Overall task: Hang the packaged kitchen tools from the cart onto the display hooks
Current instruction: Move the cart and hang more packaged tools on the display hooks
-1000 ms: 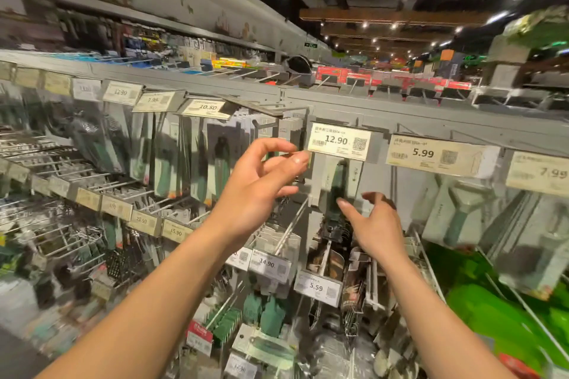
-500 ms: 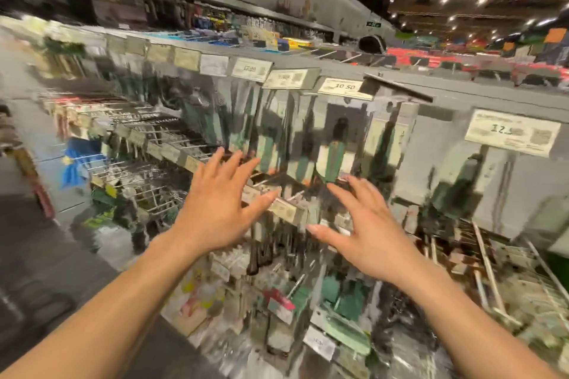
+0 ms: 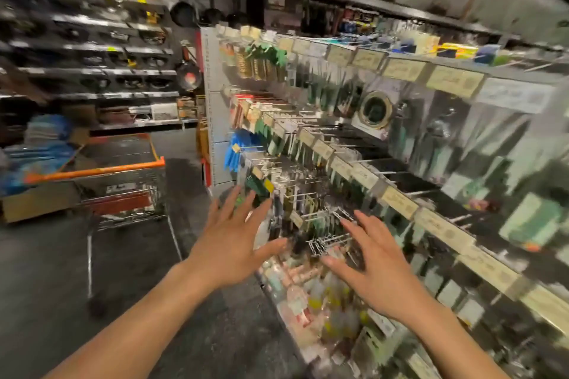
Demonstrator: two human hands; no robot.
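Blur smears much of the view. The left hand [image 3: 234,244] and right hand [image 3: 380,269] hover side by side before the rack's lower left end, fingers straight and spread, holding nothing. Packaged kitchen tools [image 3: 531,220] hang on display hooks [image 3: 331,240] across the rack, under price tags [image 3: 401,69]. The cart [image 3: 123,194] stands on the floor beyond the rack's left end, apart from both hands.

Cart [image 3: 129,191] being seen as shiny wire metal, handle [image 3: 101,170] as orange plastic. Display hooks [image 3: 331,238] being seen as metal wire. Packaged kitchen tools [image 3: 489,135] being sheathed in glossy plastic. Floor [image 3: 46,271] being seen matt.
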